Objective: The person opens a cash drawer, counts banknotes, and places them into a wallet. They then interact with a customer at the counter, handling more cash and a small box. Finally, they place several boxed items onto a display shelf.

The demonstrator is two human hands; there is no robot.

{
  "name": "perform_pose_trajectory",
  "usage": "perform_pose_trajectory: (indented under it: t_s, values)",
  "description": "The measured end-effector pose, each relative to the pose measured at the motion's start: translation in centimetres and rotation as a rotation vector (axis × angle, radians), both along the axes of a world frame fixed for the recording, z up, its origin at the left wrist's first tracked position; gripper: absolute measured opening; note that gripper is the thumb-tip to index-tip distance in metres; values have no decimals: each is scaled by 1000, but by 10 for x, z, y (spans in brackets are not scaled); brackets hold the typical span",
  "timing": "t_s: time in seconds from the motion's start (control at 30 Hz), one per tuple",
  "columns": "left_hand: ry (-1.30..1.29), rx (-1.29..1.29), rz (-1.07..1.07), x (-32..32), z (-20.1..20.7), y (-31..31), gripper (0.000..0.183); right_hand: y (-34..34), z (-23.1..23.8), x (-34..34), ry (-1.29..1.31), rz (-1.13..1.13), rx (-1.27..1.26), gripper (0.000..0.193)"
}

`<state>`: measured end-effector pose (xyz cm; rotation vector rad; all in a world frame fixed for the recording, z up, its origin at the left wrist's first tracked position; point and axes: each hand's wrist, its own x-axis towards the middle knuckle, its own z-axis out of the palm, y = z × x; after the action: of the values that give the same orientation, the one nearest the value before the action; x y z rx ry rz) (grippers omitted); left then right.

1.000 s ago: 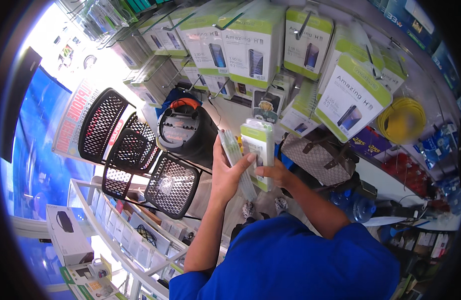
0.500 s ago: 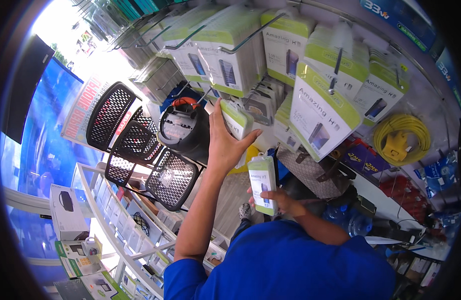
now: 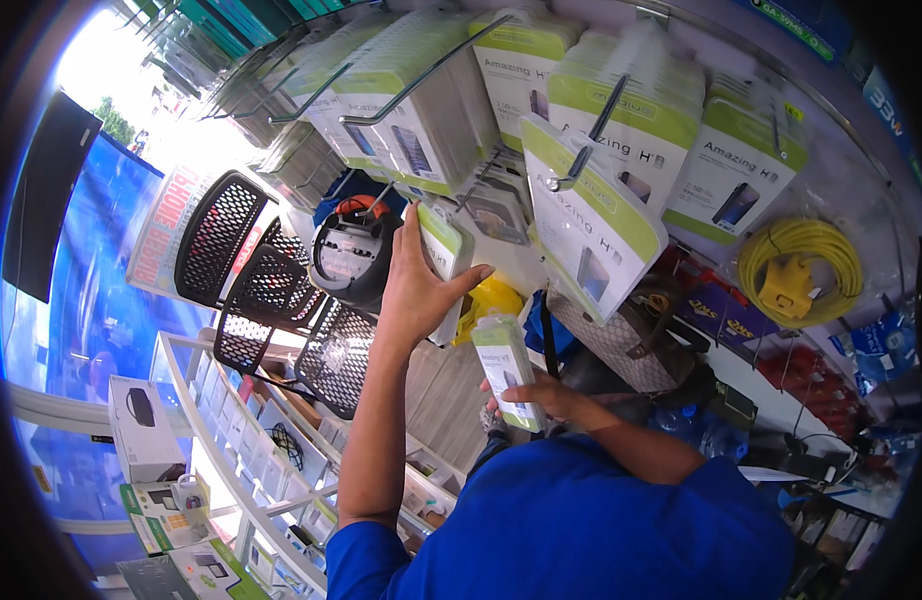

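My left hand (image 3: 418, 298) is raised at a small stack of flat white-and-green screen protector packs (image 3: 447, 243) below the hanging rack. Its fingers lie along the stack's left edge and its thumb reaches out by the lower right corner, so the stack sits between them. Lower and closer to my body, my right hand (image 3: 546, 397) grips another stack of the same packs (image 3: 503, 372), held upright with the printed front showing. The thumb presses across that front; the other fingers are mostly hidden behind.
Metal hooks carry thick rows of similar packs (image 3: 411, 130); one large pack (image 3: 591, 220) hangs close on the right. A yellow coiled cable (image 3: 799, 273) hangs at far right. Perforated black chairs (image 3: 336, 355), a black speaker-like device (image 3: 353, 262), and a white-framed display case (image 3: 246, 480) stand left.
The view has shifted, so the rack and both hands appear farther left. My right hand's stack has tilted slightly. Both hands keep the same packs.
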<state>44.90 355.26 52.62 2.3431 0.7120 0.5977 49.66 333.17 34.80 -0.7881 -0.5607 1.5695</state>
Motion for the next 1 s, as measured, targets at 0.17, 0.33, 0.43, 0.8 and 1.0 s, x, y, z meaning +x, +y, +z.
perform_pose_trajectory:
  t_s: [0.17, 0.33, 0.43, 0.8, 1.0]
  values:
    - [-57, -105, 7, 5, -24, -5, 123, -2, 1, -2, -12, 25, 10, 70]
    - [-309, -418, -41, 13, -66, -13, 123, -5, -4, 0, 143, -39, -43, 70]
    - [-408, -629, -140, 18, -75, -16, 124, -11, -9, 5, 182, -92, -63, 71]
    - [-675, -956, 16, -24, -203, -33, 113, -40, -36, 14, 308, -226, -128, 68]
    - [-797, -1068, 137, -62, -203, -63, 109, -12, -26, -10, 440, -309, -227, 57]
